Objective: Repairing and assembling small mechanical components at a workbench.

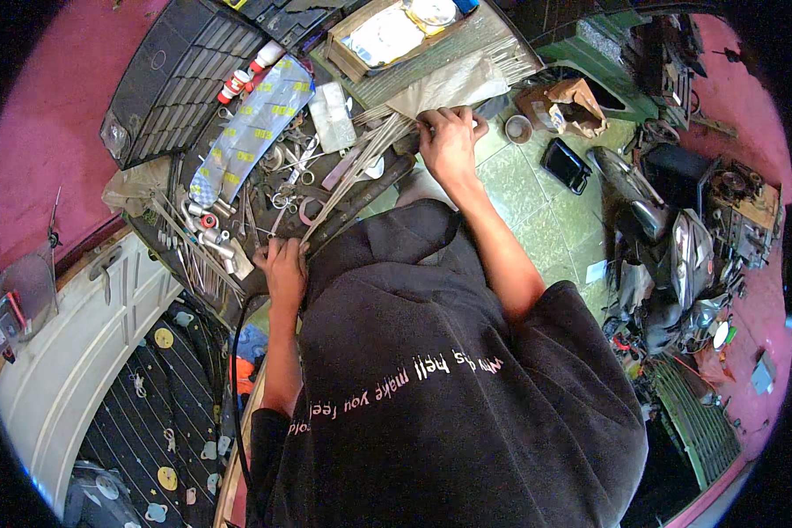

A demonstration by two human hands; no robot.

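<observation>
My left hand is at the near edge of a cluttered dark workbench, fingers bent down and drawn together. The lower end of a bundle of long, thin pale rods reaches close to its fingertips. At the upper end of these rods is my right hand, its fingers curled beside a beige cloth-like sheet. What either hand grips is hidden under the fingers. Between the hands lie scissors, a roll of tape and a whitish flat block.
A patterned grey-blue strip and red-and-white bottles lie at the bench's far left. A black grille panel leans behind. To the right, a torn cardboard box, a black tray and motorcycle parts stand on the tiled floor.
</observation>
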